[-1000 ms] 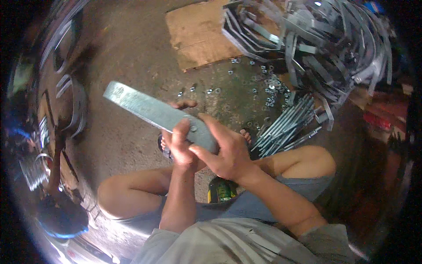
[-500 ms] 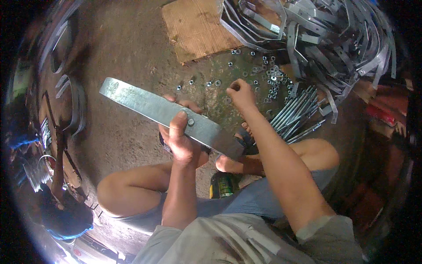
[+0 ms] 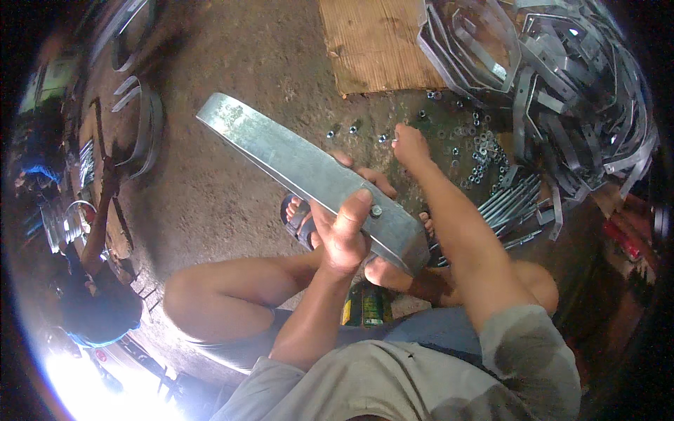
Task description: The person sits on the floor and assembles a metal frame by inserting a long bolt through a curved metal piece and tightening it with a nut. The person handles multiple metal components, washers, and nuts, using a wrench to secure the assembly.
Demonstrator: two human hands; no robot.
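- Your left hand (image 3: 342, 235) grips the flat steel strap (image 3: 309, 175) mid-frame, thumb beside its bolt (image 3: 377, 210).
- Your right hand (image 3: 409, 144), fingers pinched, reaches the loose nuts (image 3: 472, 151) upper right.
- Risk: single-handed, the long strap could tip and drop its bolt.

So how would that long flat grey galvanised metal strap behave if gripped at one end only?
The long flat grey galvanised metal strap probably stays stiff: it juts out unsupported past the left hand without sagging. It looks fairly heavy for its size, so it may lever downward. Its smooth, shiny face could slip in a loose grip.
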